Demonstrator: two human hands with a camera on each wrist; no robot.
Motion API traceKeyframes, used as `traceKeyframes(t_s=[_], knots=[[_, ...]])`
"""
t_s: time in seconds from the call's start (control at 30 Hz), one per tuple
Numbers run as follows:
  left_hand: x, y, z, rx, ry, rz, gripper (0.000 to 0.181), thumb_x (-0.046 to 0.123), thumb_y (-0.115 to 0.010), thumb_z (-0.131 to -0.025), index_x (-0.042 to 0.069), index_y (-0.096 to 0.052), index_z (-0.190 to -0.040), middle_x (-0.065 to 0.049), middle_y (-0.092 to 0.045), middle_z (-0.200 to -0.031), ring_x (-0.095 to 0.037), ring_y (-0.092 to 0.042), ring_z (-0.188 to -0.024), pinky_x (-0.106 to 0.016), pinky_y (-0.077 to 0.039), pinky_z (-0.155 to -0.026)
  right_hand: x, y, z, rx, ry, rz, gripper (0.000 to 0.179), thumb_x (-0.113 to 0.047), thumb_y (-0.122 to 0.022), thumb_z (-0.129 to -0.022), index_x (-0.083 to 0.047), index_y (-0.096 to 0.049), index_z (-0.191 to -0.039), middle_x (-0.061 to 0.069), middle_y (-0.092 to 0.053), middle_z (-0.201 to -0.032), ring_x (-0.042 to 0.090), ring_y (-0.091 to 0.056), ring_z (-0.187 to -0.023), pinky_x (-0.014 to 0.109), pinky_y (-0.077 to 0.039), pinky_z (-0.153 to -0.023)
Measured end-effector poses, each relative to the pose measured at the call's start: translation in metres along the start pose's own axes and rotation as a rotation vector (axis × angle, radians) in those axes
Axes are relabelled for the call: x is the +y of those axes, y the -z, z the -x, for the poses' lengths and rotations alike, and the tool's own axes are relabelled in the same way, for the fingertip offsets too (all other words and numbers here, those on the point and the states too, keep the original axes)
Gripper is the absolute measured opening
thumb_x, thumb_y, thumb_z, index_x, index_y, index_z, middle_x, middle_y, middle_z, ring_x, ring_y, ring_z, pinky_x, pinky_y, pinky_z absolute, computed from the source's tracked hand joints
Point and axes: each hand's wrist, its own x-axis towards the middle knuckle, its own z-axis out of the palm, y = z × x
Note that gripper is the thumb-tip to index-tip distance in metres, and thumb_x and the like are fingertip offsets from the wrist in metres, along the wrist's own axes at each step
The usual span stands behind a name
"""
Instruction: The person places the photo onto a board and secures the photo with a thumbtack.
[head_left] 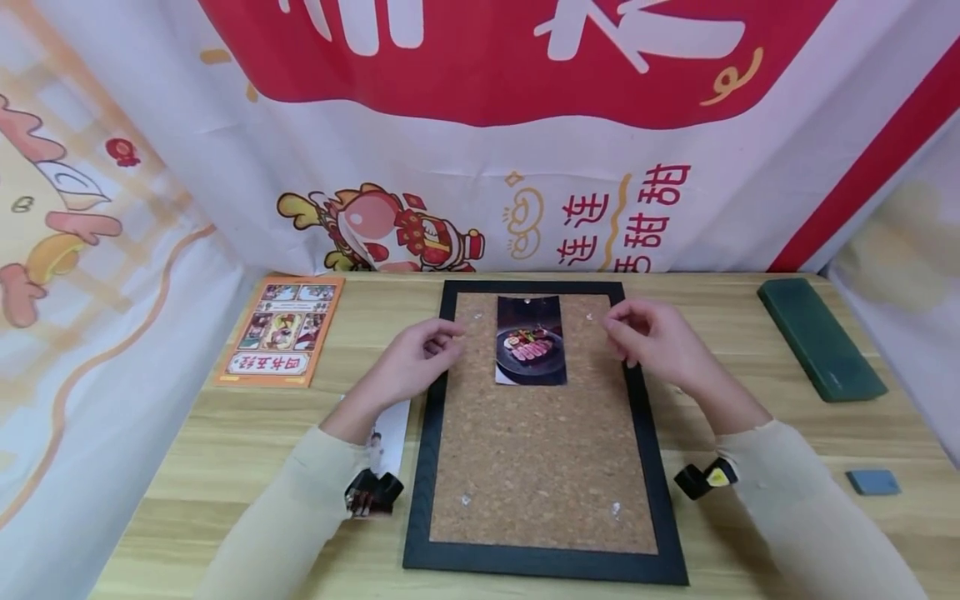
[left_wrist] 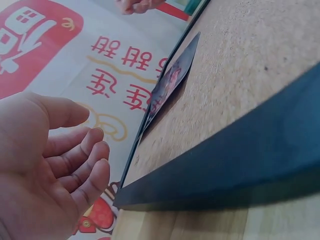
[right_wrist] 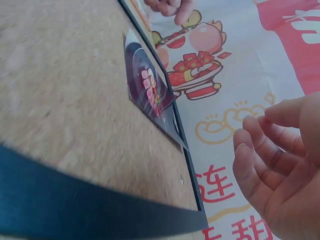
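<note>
A cork board [head_left: 540, 450] in a black frame [head_left: 547, 565] lies on the table. Near its top, a food photo [head_left: 531, 343] hangs from a small pin [head_left: 527, 301] at its upper edge; in both wrist views its lower end stands off the cork. My left hand [head_left: 414, 360] hovers by the frame's left side, fingers loosely bent, holding nothing visible. Over the upper right side is my right hand [head_left: 656, 340], its thumb close to the index fingertip; nothing shows between them. Clear pins [head_left: 617, 510] sit near the board's corners.
Left of the board lies an orange printed booklet [head_left: 281, 332]. Another photo [head_left: 392, 437] is partly under my left forearm. At right are a dark green case [head_left: 821, 340] and a small blue block [head_left: 873, 482]. A printed cloth [head_left: 480, 150] hangs behind the table.
</note>
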Motion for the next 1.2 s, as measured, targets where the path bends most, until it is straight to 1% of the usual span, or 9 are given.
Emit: traceKeyframes(t_s=[0.1, 0.2, 0.33, 0.5, 0.6, 0.7, 0.9, 1.07, 1.2], knots=[[-0.001, 0.004, 0.009, 0.006, 0.006, -0.011, 0.035, 0.017, -0.062, -0.109, 0.003, -0.065, -0.141, -0.011, -0.071, -0.114, -0.022, -0.066, -0.099, -0.037, -0.056, -0.086, 0.004, 0.004, 0.01, -0.003, -0.006, 0.019, 0.028, -0.024, -0.059, -0.113, 0.001, -0.067, -0.119, 0.018, -0.07, -0.097, 0.02, -0.066, -0.076, 0.031, -0.06, -0.066], [-0.003, 0.007, 0.016, 0.016, 0.01, -0.024, 0.034, 0.017, -0.061, -0.11, 0.004, -0.064, -0.141, -0.01, -0.071, -0.113, -0.022, -0.066, -0.098, -0.037, -0.056, -0.085, 0.009, 0.009, 0.02, 0.013, -0.022, 0.034, 0.028, -0.025, -0.06, -0.112, 0.0, -0.068, -0.119, 0.018, -0.071, -0.1, 0.02, -0.067, -0.078, 0.028, -0.059, -0.067], [-0.008, 0.015, 0.026, 0.019, 0.022, -0.04, 0.034, 0.018, -0.06, -0.111, 0.004, -0.064, -0.142, -0.01, -0.07, -0.114, -0.021, -0.066, -0.099, -0.035, -0.056, -0.086, 0.016, 0.015, 0.031, 0.031, -0.036, 0.049, 0.028, -0.027, -0.062, -0.111, -0.001, -0.069, -0.12, 0.016, -0.071, -0.1, 0.022, -0.066, -0.08, 0.028, -0.059, -0.068], [-0.016, 0.023, 0.04, 0.016, 0.049, -0.056, 0.035, 0.019, -0.058, -0.111, 0.005, -0.064, -0.142, -0.011, -0.07, -0.115, -0.021, -0.066, -0.1, -0.031, -0.056, -0.086, 0.029, 0.023, 0.045, 0.029, -0.029, 0.063, 0.026, -0.023, -0.061, -0.112, -0.001, -0.067, -0.124, 0.015, -0.071, -0.1, 0.022, -0.064, -0.079, 0.028, -0.058, -0.067], [-0.02, 0.026, 0.048, 0.027, 0.064, -0.066, 0.034, 0.019, -0.059, -0.111, 0.005, -0.064, -0.142, -0.011, -0.07, -0.115, -0.02, -0.066, -0.098, -0.029, -0.056, -0.084, 0.036, 0.025, 0.052, 0.039, -0.022, 0.079, 0.024, -0.021, -0.061, -0.111, -0.001, -0.068, -0.122, 0.015, -0.071, -0.098, 0.02, -0.064, -0.077, 0.028, -0.058, -0.066], [-0.024, 0.028, 0.057, 0.041, 0.071, -0.076, 0.034, 0.018, -0.06, -0.11, 0.004, -0.065, -0.141, -0.01, -0.07, -0.113, -0.019, -0.065, -0.096, -0.027, -0.056, -0.082, 0.041, 0.027, 0.059, 0.048, -0.032, 0.099, 0.023, -0.021, -0.061, -0.111, -0.001, -0.068, -0.121, 0.014, -0.071, -0.098, 0.019, -0.063, -0.076, 0.027, -0.058, -0.066], [-0.034, 0.033, 0.074, 0.067, 0.081, -0.1, 0.033, 0.017, -0.061, -0.11, 0.002, -0.065, -0.139, -0.01, -0.07, -0.11, -0.019, -0.065, -0.094, -0.026, -0.056, -0.078, 0.051, 0.03, 0.068, 0.041, -0.065, 0.122, 0.024, -0.021, -0.062, -0.111, -0.001, -0.068, -0.123, 0.015, -0.071, -0.101, 0.017, -0.064, -0.08, 0.027, -0.059, -0.068], [-0.043, 0.039, 0.085, 0.077, 0.112, -0.152, 0.034, 0.018, -0.062, -0.11, 0.002, -0.065, -0.139, -0.008, -0.07, -0.109, -0.019, -0.065, -0.095, -0.026, -0.057, -0.081, 0.062, 0.033, 0.074, 0.045, -0.095, 0.181, 0.025, -0.022, -0.063, -0.111, -0.002, -0.068, -0.124, 0.013, -0.071, -0.101, 0.017, -0.062, -0.082, 0.026, -0.058, -0.068], [-0.051, 0.044, 0.095, 0.086, 0.131, -0.163, 0.037, 0.018, -0.065, -0.107, -0.001, -0.064, -0.14, -0.008, -0.07, -0.108, -0.019, -0.066, -0.094, -0.025, -0.057, -0.08, 0.069, 0.034, 0.076, 0.032, -0.128, 0.2, 0.027, -0.025, -0.064, -0.11, -0.003, -0.068, -0.125, 0.013, -0.07, -0.099, 0.017, -0.061, -0.08, 0.026, -0.057, -0.066]])
